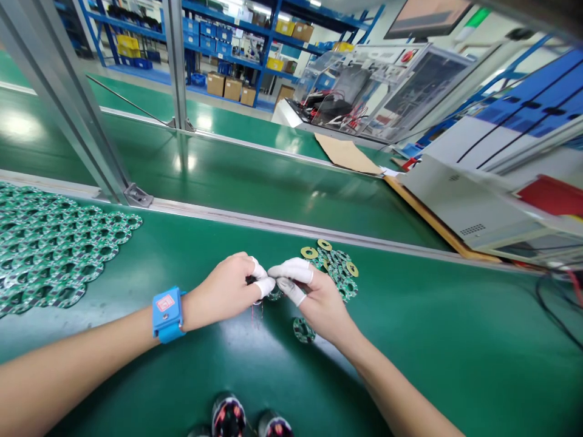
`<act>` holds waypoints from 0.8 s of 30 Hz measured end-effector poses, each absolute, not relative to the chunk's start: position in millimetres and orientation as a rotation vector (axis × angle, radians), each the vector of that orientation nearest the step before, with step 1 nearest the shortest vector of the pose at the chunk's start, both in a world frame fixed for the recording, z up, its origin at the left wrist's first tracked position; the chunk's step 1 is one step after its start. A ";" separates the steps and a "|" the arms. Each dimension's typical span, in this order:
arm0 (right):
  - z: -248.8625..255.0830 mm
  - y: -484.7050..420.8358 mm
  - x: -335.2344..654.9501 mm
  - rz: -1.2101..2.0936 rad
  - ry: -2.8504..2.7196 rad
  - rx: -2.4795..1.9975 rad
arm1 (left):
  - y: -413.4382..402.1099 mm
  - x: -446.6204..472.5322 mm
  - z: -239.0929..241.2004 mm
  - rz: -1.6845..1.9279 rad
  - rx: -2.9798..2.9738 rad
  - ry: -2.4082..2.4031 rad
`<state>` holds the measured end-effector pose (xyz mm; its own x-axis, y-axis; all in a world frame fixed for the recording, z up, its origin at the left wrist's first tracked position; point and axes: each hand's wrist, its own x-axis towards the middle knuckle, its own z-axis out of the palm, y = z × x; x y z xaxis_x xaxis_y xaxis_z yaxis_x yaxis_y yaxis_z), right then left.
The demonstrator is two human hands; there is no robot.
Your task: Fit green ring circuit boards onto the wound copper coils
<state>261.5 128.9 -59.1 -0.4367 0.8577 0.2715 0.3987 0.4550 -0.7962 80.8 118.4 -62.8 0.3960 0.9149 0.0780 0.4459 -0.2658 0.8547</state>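
My left hand, with white finger cots and a blue wrist strap, is closed in a pinch on a mostly hidden dark part. Thin reddish wires hang below it. Against its fingertips, the thumb and finger of my right hand, also in white cots, pinch the edge of a green circuit board; most of that board is covered. A ring-shaped circuit board lies on the green table just below my right hand. Behind that hand is a loose pile of ring boards with several yellowish rings.
Many overlapping ring boards cover the table's left side. Cylindrical parts with reddish insides stand at the near edge. A metal rail and upright post border the back. Black cables lie at the right.
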 end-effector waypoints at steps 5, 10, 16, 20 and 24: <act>-63.0 118.0 261.1 0.647 -2.010 -1.196 | 117.3 83.3 -65.4 0.919 1.754 1.256; -62.1 112.4 262.2 0.361 -2.142 -1.167 | 111.3 83.5 -65.6 0.892 1.776 1.280; -63.3 119.2 261.7 0.598 -2.228 -1.120 | 104.1 70.7 -76.5 0.442 2.318 1.505; -71.2 115.3 254.8 0.618 -2.335 -1.043 | 104.4 70.3 -85.9 0.403 2.390 1.510; -83.1 111.3 252.5 0.531 -2.351 -1.040 | 104.0 71.8 -89.9 0.435 2.410 1.527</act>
<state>252.5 111.3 -83.1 -0.5762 0.7631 0.2926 0.5633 0.6302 -0.5343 71.8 104.0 -89.9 0.4048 0.9073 0.1140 0.8311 -0.4170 0.3679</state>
